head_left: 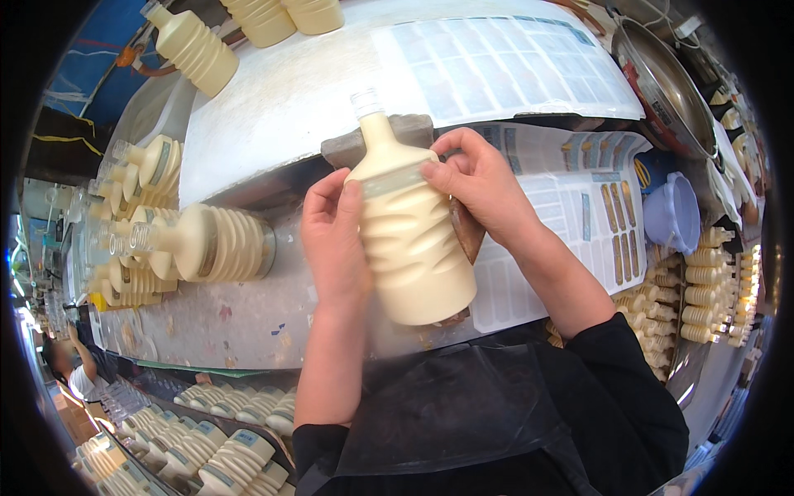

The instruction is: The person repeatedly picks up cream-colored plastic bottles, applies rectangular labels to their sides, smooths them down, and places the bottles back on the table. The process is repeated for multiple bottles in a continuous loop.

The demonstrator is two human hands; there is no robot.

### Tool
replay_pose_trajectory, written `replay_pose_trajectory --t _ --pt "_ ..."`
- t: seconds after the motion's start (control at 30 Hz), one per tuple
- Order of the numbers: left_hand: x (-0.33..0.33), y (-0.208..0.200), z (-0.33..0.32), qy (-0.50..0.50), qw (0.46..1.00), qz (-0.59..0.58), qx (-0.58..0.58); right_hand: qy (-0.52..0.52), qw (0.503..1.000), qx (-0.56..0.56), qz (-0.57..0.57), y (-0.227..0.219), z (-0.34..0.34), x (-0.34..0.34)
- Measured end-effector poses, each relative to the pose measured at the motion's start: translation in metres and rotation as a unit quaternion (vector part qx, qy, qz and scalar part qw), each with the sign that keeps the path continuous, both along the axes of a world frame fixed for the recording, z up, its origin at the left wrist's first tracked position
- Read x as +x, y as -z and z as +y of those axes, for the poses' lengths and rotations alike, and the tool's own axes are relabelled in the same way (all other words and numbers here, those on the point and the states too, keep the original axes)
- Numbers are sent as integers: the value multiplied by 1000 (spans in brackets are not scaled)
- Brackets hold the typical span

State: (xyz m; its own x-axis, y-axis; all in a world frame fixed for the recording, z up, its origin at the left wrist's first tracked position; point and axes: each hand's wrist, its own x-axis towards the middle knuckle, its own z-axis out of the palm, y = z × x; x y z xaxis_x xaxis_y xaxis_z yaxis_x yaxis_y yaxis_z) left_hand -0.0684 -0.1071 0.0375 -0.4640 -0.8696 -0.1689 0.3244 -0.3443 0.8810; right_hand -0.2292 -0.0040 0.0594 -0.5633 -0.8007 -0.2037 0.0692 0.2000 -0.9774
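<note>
A cream bottle (pixel 418 277) with a wavy ribbed body and a clear neck rests in front of me, neck pointing away, on a dark support block (pixel 343 150). Across its shoulder runs a thin greyish translucent label strip (pixel 395 178). At the strip's left end my left hand (pixel 332 236) is closed, thumb and fingertips pinched together against the bottle. My right hand (pixel 484 186) pinches the other end, its thumb on the bottle's shoulder. The fingers partly hide both ends of the strip.
Label sheets (pixel 538 223) lie right of the bottle, and another sheet (pixel 504 66) covers the raised white surface. Cream bottles (pixel 231 244) crowd the left, with more in trays (pixel 240 463) below. A purple bucket (pixel 674 213) and metal pan (pixel 666 87) stand right. Far left is another person (pixel 81 376).
</note>
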Motion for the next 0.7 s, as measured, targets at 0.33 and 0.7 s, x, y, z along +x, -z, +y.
replay_pose_trajectory --t 0.33,0.7 --pt "8 -17 14 43 997 42 55 -28 997 -48 -57 -6 10 -7" --pt "9 -8 24 57 983 -127 -118 -22 987 -30 -159 3 10 7"
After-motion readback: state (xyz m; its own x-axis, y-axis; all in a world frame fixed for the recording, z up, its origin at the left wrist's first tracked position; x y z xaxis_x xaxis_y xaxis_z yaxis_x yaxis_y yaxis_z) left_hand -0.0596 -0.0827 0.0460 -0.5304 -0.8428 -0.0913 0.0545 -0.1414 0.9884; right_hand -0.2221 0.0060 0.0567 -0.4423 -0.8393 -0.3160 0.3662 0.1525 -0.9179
